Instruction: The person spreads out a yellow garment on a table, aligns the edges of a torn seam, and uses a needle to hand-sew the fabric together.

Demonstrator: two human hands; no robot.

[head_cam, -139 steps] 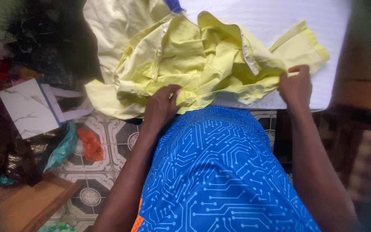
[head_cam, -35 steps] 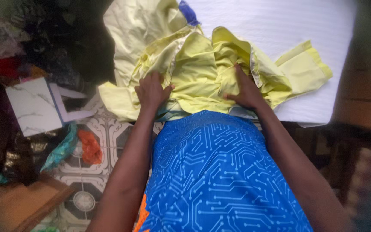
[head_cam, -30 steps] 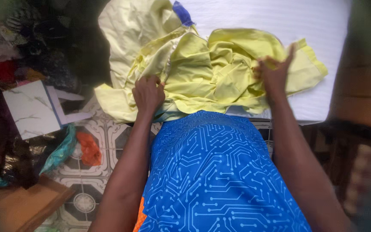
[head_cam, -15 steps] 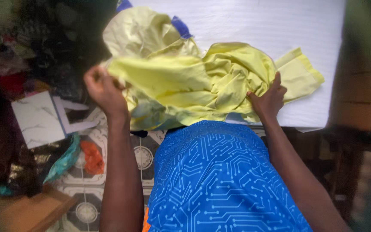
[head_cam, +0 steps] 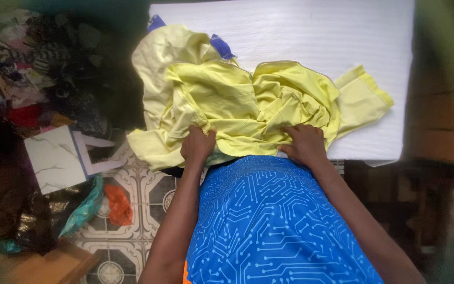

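Both hands press a crumpled yellow garment at the near edge of a white-covered table.

The white table (head_cam: 342,47) carries the yellow garment (head_cam: 237,100), bunched and spilling over its left near corner. The left hand (head_cam: 197,146) pinches the garment's hem; the right hand (head_cam: 303,144) lies flat on it, fingers spread. Smoothing outward from the middle would serve best. No containers are in sight.

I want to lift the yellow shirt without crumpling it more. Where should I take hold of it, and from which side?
Probably the flat hemmed flap of the yellow shirt, reached from the right. It lies spread in one layer on the white table, clear of the bunched folds. The left hand and right hand rest on its near edge.
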